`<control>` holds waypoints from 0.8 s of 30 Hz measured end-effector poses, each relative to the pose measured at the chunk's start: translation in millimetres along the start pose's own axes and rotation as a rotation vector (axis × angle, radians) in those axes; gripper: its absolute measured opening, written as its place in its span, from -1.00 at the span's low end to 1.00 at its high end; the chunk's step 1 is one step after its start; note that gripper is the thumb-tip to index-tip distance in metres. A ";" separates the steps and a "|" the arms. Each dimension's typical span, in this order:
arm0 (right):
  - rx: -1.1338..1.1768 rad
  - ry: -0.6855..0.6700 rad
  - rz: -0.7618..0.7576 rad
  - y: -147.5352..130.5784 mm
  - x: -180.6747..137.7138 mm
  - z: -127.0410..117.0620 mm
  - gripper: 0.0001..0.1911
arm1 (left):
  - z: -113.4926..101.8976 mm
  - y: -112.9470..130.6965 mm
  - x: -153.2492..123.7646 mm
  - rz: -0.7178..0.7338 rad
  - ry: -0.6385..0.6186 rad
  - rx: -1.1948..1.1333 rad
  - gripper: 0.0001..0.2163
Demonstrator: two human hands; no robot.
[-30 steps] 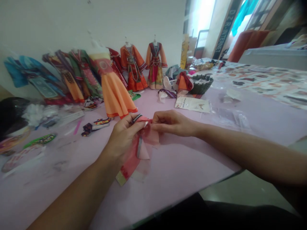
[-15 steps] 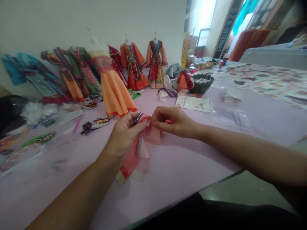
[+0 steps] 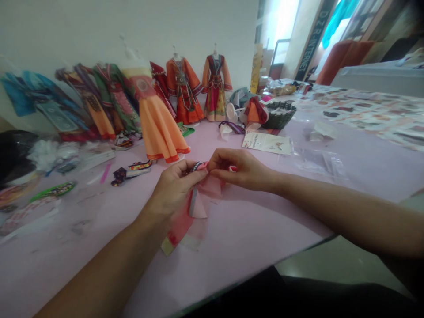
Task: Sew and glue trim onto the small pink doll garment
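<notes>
Both hands meet over the middle of the pink table (image 3: 251, 238). My left hand (image 3: 172, 190) is closed round the top of a small pink sheer doll garment (image 3: 194, 212), which hangs down from it to the tabletop. My right hand (image 3: 241, 169) pinches the same garment at its upper edge, beside a dark beaded trim (image 3: 196, 166). The garment's lower hem shows a pale yellow band.
A row of miniature dresses on stands lines the wall, with an orange-skirted one (image 3: 159, 121) nearest. A dark woven basket (image 3: 277, 115), a plastic packet (image 3: 267, 143), ribbon scraps (image 3: 132, 170) and clear bags (image 3: 318, 161) lie around. The table's front edge runs at lower right.
Both hands have shifted slightly, and the beaded trim sits lower between the fingers. The garment stays held by both hands.
</notes>
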State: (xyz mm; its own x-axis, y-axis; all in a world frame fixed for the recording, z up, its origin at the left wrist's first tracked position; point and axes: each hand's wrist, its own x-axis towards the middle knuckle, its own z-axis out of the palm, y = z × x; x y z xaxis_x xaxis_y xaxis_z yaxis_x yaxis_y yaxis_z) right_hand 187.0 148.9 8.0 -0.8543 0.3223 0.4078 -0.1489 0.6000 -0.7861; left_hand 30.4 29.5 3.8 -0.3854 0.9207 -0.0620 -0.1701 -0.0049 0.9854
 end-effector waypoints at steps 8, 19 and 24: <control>-0.020 -0.008 -0.030 3.2 0.0 -0.5 -0.97 | -1.7 0.0 0.3 0.057 -0.005 0.027 -0.79; -0.032 0.005 -0.022 4.8 -0.3 -0.1 -0.97 | 2.0 1.8 -2.6 0.153 0.035 0.148 -0.75; -0.034 0.002 -0.025 5.6 -0.7 -0.5 -0.99 | 0.7 1.0 -2.6 0.173 0.047 0.226 -0.72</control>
State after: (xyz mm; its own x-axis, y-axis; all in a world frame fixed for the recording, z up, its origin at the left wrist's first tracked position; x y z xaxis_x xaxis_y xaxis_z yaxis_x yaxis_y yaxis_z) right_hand 187.0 152.4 3.5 -0.8496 0.3078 0.4283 -0.1537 0.6324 -0.7593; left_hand 31.8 27.3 5.0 -0.4333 0.8948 0.1078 0.1057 -0.0683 0.9920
